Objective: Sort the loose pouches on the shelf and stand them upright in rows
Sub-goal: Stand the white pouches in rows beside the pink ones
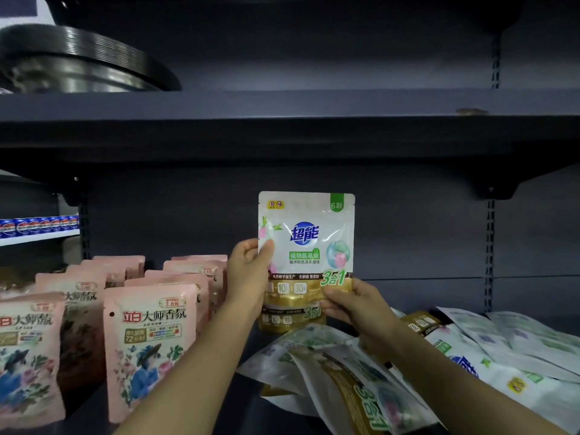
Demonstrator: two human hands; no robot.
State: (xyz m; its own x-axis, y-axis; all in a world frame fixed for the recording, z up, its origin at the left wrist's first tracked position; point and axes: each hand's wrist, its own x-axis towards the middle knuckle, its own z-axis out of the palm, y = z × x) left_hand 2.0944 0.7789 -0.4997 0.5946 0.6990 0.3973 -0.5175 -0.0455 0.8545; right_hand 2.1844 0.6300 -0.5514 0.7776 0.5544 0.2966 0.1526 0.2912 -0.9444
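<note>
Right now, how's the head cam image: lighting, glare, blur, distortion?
Head view: dim overall, the upper shelf in deep shadow; the held pouch is sharp and brightest, with glare streaks; the loose pouches at the bottom right are soft; wide-angle bowing curves the shelf edges.

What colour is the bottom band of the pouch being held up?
Gold, below a white upper part, on the held pouch; the head view shows it.
</note>
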